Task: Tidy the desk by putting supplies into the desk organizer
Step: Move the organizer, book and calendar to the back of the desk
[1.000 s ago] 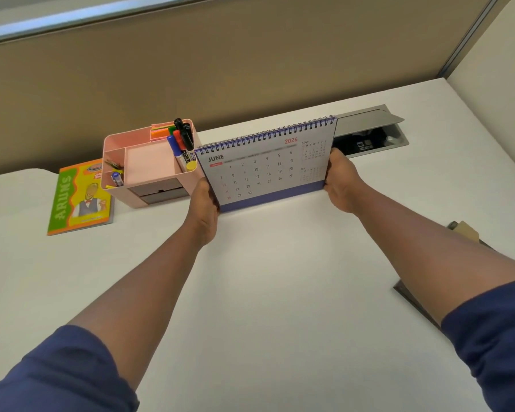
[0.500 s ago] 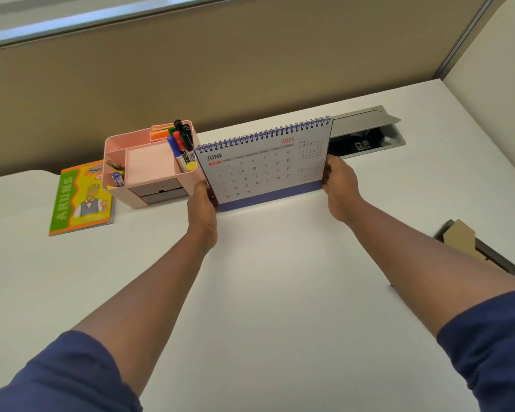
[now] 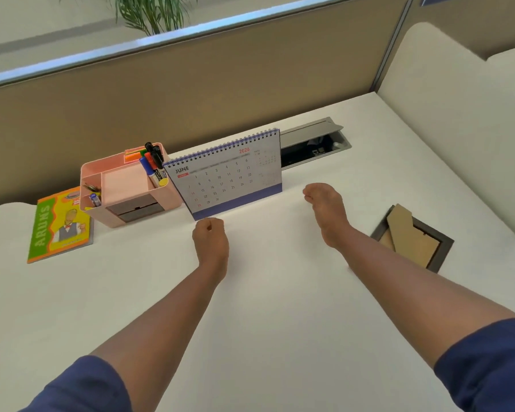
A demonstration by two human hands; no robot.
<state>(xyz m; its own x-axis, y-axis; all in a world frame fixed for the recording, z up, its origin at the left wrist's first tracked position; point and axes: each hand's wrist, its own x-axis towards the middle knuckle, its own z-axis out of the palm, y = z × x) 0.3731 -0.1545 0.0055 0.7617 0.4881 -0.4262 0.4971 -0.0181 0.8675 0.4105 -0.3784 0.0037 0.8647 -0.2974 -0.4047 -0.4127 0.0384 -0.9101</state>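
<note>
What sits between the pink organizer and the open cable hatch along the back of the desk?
The head view shows the June desk calendar standing between the pink organizer and the cable hatch.

A spiral desk calendar point(image 3: 229, 176) open at June stands upright on the white desk point(image 3: 265, 307), just beside a pink organizer point(image 3: 125, 188) that holds markers point(image 3: 152, 165). The left hand point(image 3: 210, 237) is curled into a loose fist near the calendar's lower corner, holding nothing. The right hand point(image 3: 324, 208) hovers apart from the calendar, fingers bent downward. A colourful book point(image 3: 58, 226) lies left of the organizer; a picture frame point(image 3: 414, 237) lies face down at right.
</note>
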